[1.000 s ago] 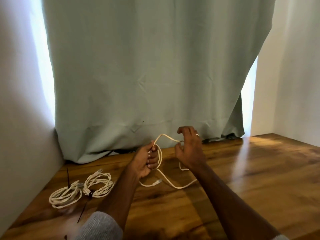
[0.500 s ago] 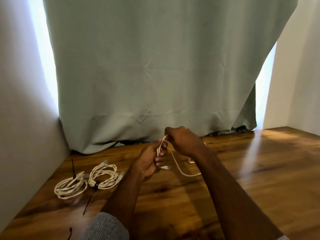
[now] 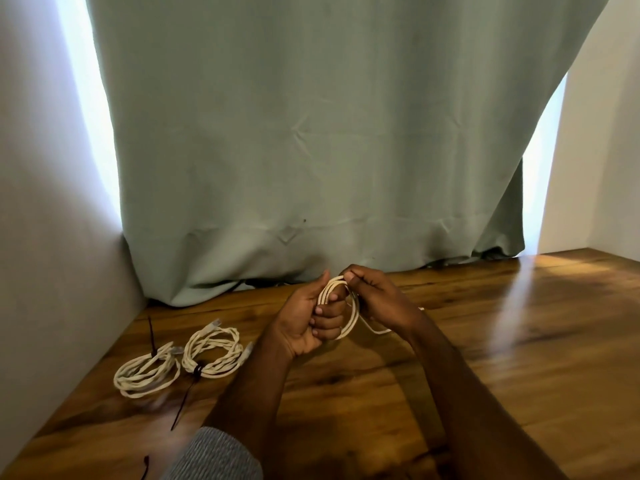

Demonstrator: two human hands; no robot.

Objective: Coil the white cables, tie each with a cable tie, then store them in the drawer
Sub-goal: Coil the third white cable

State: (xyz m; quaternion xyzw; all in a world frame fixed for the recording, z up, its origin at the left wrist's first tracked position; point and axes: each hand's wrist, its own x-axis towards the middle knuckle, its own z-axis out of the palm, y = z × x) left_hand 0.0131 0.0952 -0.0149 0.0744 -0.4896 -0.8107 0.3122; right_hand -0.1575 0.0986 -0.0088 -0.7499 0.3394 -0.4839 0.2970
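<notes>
Since a second ago the loose cable (image 3: 341, 308) has mostly gone into the coil, with just a short tail left on the table (image 3: 485, 341) under the right wrist. Left hand (image 3: 311, 323) is curled round the coil, fingers wrapped through the loops, holding it up off the wood. Right hand (image 3: 375, 296) pinches the top of the loops, fingers bent. Two finished coils (image 3: 147, 374) (image 3: 213, 351) lie side by side at the left, near the wall, each with a black tie (image 3: 152, 336) (image 3: 185, 400) sticking out. No drawer in view, so can't say anything about it.
</notes>
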